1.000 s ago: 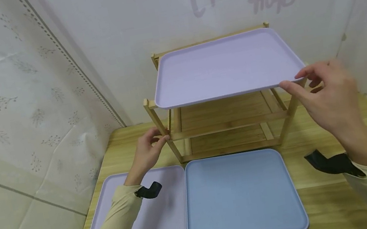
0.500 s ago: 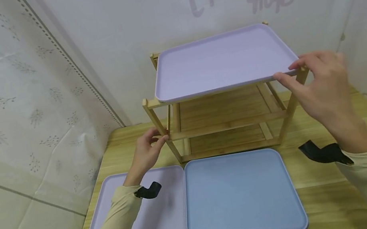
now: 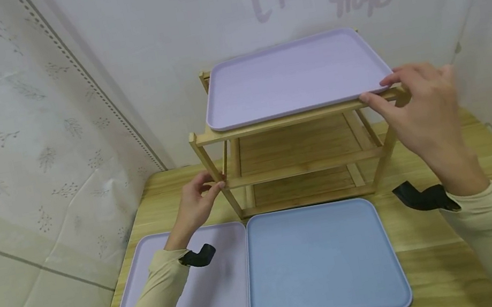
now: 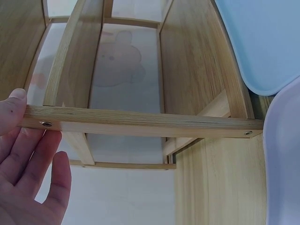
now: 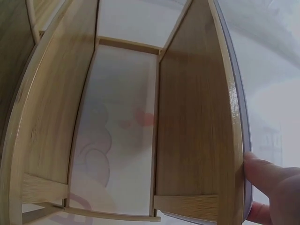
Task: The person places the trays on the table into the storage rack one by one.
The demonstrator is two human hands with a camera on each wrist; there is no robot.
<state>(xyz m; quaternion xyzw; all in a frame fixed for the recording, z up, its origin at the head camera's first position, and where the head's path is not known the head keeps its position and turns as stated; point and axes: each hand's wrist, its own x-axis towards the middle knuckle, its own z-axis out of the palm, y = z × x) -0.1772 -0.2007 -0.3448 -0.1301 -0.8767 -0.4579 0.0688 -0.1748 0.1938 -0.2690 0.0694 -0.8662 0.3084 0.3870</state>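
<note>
A wooden rack point(image 3: 304, 169) with several shelves stands on the table, and a lilac tray point(image 3: 297, 77) lies on its top shelf. My right hand point(image 3: 430, 117) holds the tray's front right corner, thumb at the front edge and fingers over the right side. The right wrist view shows the thumb point(image 5: 262, 171) against the tray's rim point(image 5: 244, 131); the other fingers are mostly hidden. My left hand point(image 3: 195, 202) grips the rack's front left post point(image 4: 140, 123), with the thumb point(image 4: 11, 110) on one side and fingers on the other.
In front of the rack lie a blue tray point(image 3: 323, 265) and, left of it, a second lilac tray point(image 3: 219, 283), edges side by side on the wooden table point(image 3: 440, 262). Patterned curtains point(image 3: 27, 130) hang to the left and behind.
The lilac tray on top has slid back and slightly left with my right hand, so the front rail of the top shelf now shows. My left hand has stayed on the post.
</note>
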